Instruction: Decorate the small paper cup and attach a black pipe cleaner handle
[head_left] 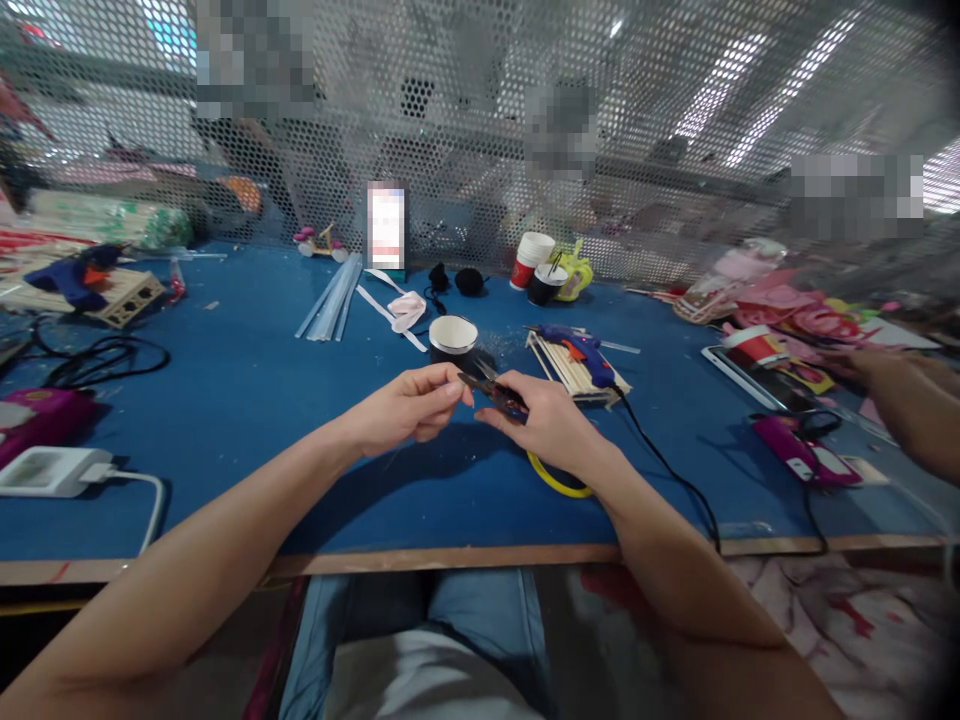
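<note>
My left hand (420,405) is closed in a pinch above the middle of the table. What sits between its fingertips is too small to make out. Close on its right, my right hand (544,415) grips dark pliers (504,398), their jaws parted and pointing at the left fingertips. Just behind the hands stands a dark cup with a white inside (453,338). A curved yellow ring-shaped thing (556,484) shows partly from under my right forearm.
A blue glue gun (577,352) rests on a stick rack to the right, its cord trailing forward. Clear strips (331,300), white ribbon (405,310), paper cups (532,258) and a lit phone (386,225) stand behind. Another person's hand (885,375) is at right. Mesh closes the back.
</note>
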